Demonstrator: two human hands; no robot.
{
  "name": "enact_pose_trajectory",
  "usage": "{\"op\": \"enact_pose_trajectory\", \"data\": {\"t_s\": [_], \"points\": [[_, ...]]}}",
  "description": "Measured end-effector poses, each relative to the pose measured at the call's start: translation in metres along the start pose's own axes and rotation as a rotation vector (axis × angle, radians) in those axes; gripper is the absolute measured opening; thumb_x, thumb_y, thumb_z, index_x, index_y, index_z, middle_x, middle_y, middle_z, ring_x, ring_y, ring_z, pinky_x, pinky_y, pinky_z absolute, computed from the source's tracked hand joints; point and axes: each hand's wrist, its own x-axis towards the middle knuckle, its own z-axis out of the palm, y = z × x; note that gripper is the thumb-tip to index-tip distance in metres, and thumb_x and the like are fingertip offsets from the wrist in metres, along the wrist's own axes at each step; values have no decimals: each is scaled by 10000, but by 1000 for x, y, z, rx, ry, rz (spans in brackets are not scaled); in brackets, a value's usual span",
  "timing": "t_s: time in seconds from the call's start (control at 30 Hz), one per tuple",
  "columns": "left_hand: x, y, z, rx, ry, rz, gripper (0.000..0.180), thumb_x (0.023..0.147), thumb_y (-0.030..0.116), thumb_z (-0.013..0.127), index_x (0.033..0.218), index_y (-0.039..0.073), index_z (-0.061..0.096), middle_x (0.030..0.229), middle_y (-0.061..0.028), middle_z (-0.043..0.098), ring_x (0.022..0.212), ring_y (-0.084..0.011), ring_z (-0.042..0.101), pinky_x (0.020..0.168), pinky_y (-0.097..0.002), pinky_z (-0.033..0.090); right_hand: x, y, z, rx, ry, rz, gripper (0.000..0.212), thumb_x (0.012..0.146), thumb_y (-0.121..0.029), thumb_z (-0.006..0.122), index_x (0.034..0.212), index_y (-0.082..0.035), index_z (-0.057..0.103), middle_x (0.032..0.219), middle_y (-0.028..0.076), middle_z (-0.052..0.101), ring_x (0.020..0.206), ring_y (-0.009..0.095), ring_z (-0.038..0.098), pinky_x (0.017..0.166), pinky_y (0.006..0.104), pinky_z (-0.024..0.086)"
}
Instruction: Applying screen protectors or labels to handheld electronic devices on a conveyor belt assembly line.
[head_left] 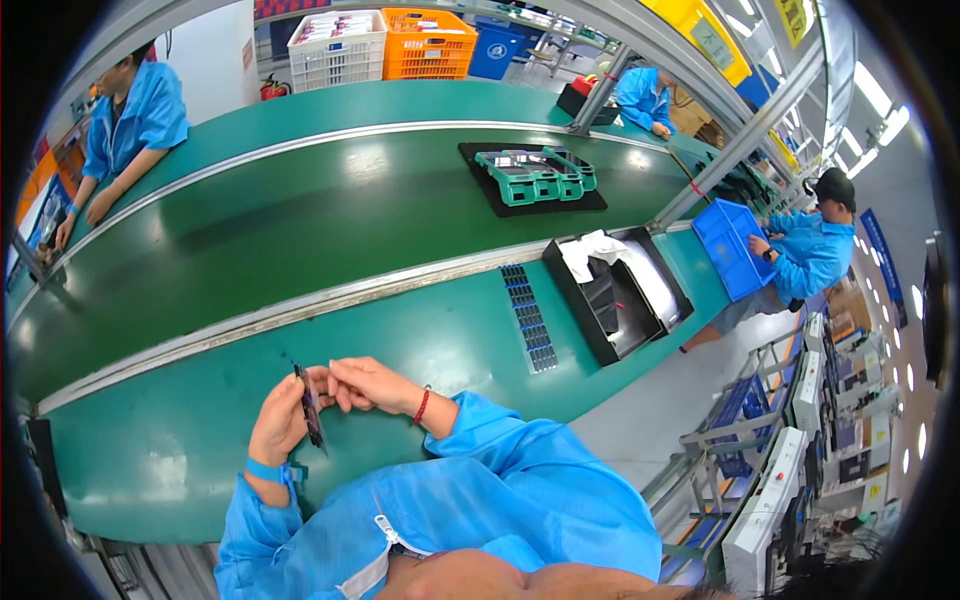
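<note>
My left hand [280, 417], with a blue strap at its wrist, grips a thin dark flat panel [311, 408] by its side. The panel stands almost edge-on above the green bench, so its face hardly shows; it resembles a phone screen or phone part. Close to the panel's right side is my right hand [372, 384], with a red bracelet at the wrist. Its thumb and fingers are pinched together, and whatever they may hold is too small to make out. To the right lies a strip sheet of small dark pieces [528, 318] with blue edges.
A black box [612, 350] with white cloth inside stands right of the strips. Beyond the metal rail, a green tray of dark panels [540, 185] rests on a black mat on the conveyor [300, 200]. Co-workers sit across; another person holds a blue crate [730, 248].
</note>
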Motion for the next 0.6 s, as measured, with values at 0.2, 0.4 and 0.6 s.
{"op": "enact_pose_trajectory", "data": {"t_s": [0.2, 0.4, 0.6], "points": [[-2, -2, -15, -58, -77, 41, 391, 947, 276, 451, 1120, -73, 486, 1071, -185, 555, 980, -278, 553, 858, -371, 452, 1, 1, 1, -45, 22, -44, 393, 963, -400, 402, 819, -69, 558, 646, 11, 555, 420, 41, 349, 371, 189, 220], [-1, 5, 4, -57, -23, 48, 365, 950, 261, 438, 1134, -50, 485, 1140, -196, 540, 1014, -287, 549, 903, -407, 440, -2, -5, -1, 121, 25, -57, 405, 969, -388, 393, 847, -42, 566, 691, 24, 558, 433, 42, 352, 372, 187, 214], [-3, 5, 3, -33, -54, 58, 383, 952, 259, 433, 1173, -53, 458, 1248, -214, 478, 1109, -298, 508, 968, -420, 397, -4, -11, 2, 109, -35, -60, 422, 974, -381, 379, 931, -7, 570, 761, 39, 581, 493, 54, 487, 369, 167, 301]]}}
